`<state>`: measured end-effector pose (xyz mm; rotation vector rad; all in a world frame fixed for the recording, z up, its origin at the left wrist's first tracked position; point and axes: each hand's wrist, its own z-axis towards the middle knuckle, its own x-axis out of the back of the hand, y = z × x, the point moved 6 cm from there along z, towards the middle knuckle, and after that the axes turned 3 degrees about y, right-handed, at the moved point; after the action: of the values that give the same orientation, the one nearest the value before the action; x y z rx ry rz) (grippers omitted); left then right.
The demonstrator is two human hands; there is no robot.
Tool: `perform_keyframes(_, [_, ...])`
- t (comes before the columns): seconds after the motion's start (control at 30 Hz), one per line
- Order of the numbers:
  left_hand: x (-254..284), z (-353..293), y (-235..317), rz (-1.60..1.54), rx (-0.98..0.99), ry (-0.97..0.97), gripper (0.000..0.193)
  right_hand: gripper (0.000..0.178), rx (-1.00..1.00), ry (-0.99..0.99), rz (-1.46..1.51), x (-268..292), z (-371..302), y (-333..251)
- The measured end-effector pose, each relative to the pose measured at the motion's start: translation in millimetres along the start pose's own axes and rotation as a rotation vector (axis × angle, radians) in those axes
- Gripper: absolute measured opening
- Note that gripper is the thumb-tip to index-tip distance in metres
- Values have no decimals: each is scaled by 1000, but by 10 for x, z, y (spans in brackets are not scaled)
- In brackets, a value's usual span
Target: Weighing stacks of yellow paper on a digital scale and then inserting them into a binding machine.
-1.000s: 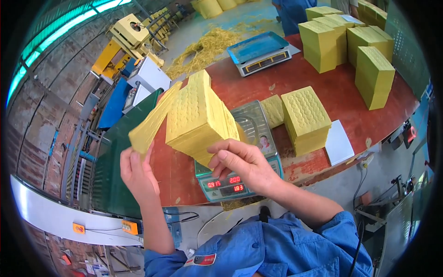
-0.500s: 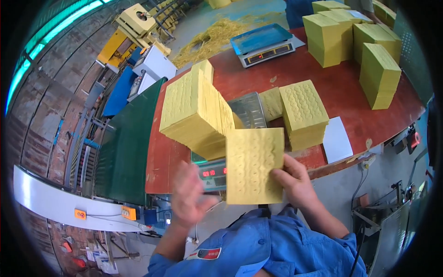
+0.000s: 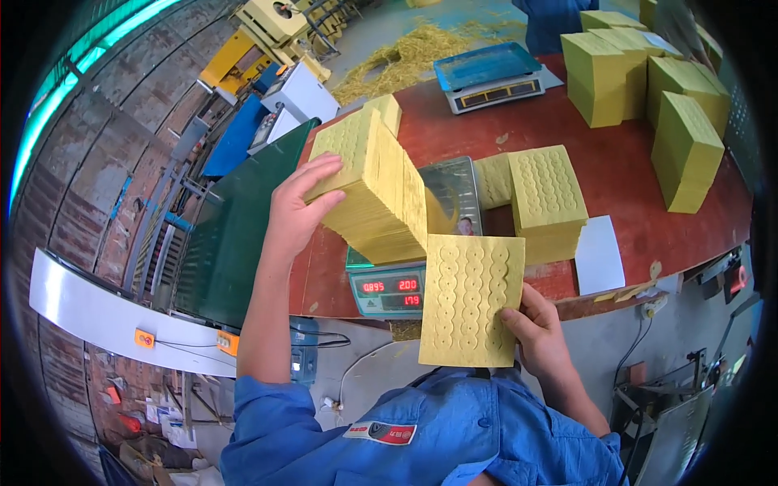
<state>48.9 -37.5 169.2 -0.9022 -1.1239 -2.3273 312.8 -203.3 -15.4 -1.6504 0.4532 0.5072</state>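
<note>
A tall stack of yellow paper (image 3: 386, 198) stands on a scale (image 3: 369, 304) with a lit red display. My left hand (image 3: 293, 204) is at the stack's upper left corner, its fingers over the top edge and the thumb against the near side. Close to my body, my right hand (image 3: 539, 328) grips a yellow paper sheet (image 3: 472, 300) by its right edge, thumb on the face and fingers behind. Rows of stamped round patterns cover that sheet. Whether it is one sheet or several, I cannot tell. Its upper edge overlaps the scale's near side.
A shorter yellow stack (image 3: 547, 190) and a white sheet (image 3: 600, 255) lie right of the scale on the red table (image 3: 454, 146). Farther off are a blue-topped scale (image 3: 490, 69) and several yellow stacks (image 3: 596, 77). A green surface (image 3: 243, 227) adjoins the table's left.
My left hand has moved up and forward from beside the scale onto the stack's corner. My right hand still holds the sheet, and the view has shifted slightly.
</note>
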Motion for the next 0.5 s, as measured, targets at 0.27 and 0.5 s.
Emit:
perform_keyframes(0.27, [62,50,51,64,-56,37,26,43,-34,30,-16,-129,33,75])
perform_keyframes(0.5, [92,56,131,152,-280,89,14,45,10,85,-35,-267,33,157])
